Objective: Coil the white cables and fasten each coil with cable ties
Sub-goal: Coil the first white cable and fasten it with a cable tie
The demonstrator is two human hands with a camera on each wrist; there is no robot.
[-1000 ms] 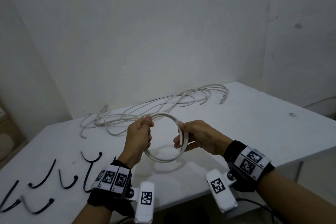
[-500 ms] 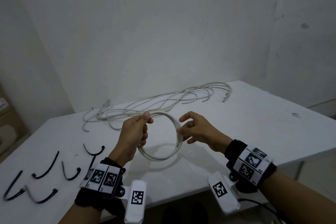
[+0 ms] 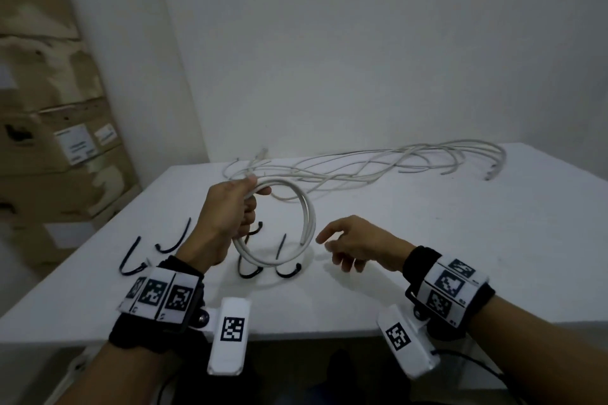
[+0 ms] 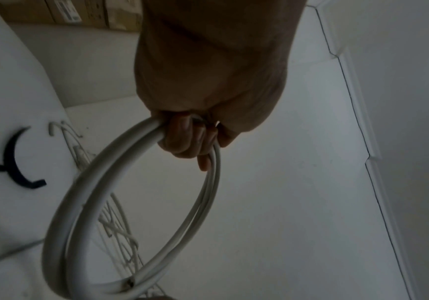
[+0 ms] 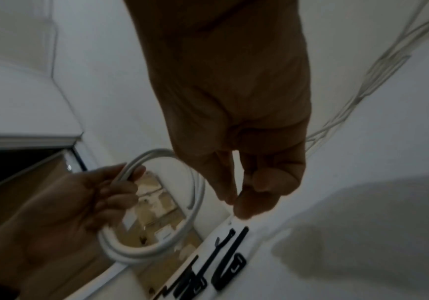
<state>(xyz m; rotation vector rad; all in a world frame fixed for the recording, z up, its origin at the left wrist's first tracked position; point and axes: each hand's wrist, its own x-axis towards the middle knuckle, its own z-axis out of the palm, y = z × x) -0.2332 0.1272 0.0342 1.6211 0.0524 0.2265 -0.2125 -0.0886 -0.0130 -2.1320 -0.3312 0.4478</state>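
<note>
Coil [image 3: 296, 223]: white cable in a few loops, held up above the worktop [image 3: 427, 256] near its front edge; one cut end hangs free on the right side of the ring.
Left hand [image 3: 227, 210]: grip clenched round the coil's upper left arc, fingers [image 4: 182, 138] curled over the strands, thumb on top.
Right hand [image 3: 358, 245]: grip released, fingers loosely bent, holding nothing; just to the right of the coil, apart from it, low over the worktop.
Ties [image 3: 286, 260]: black, curved, lying on the worktop under and to the left of the coil; two seen through and below the ring, more further left by the left wrist.
Loose cables [image 3: 378, 168]: long white tangle along the worktop's far side, behind the coil, well apart from both hands.
Wristbands [image 3: 450, 286]: black bands with square printed markers on both wrists, a white camera block below each.
Boxes [image 3: 56, 141]: stacked cardboard beyond the worktop's left edge, against the wall; blurred.
</note>
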